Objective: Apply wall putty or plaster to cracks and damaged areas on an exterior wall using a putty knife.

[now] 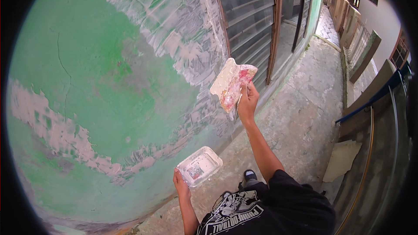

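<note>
Right hand (247, 101) raised, fingers clamped on the lower edge of a flat spreading card (229, 84), which is caked with off-white filler and stained red; the card sits just off the green wall (91, 82), beside the louvred window (249, 17). Left hand (181, 183) held low, gripping one corner of a shallow white rectangular tray (199, 166). Tray interior shows a thin white residue and a small reddish patch; contents otherwise cannot be made out. Wall carries broad patches of pale filler. Concrete walkway (300, 117) below.
</note>
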Tool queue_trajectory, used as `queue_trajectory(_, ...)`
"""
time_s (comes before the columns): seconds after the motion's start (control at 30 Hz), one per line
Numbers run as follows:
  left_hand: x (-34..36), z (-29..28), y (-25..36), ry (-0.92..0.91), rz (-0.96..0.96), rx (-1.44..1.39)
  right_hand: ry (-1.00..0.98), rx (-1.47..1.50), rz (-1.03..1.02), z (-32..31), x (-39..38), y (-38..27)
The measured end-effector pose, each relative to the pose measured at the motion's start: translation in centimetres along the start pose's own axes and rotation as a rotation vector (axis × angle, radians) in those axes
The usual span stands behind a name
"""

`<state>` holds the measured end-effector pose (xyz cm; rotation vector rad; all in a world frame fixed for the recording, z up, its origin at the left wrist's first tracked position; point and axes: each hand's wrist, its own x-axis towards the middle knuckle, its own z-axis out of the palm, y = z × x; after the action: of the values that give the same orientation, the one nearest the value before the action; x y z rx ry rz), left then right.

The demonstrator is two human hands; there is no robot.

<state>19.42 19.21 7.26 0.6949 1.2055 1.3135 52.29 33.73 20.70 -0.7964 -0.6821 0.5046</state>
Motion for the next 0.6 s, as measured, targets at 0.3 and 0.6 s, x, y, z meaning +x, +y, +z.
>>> queue_trajectory(0.3,0.9,2.9,0.8,0.059,0.091,0.007,-0.151,0.038,-0.251,6.6,5.1,-6.1)
queue_trajectory(0.6,0.3,2.9,-0.4,0.093,0.139,0.011,-0.283,-0.444,-0.957,15.6,5.8,-13.7)
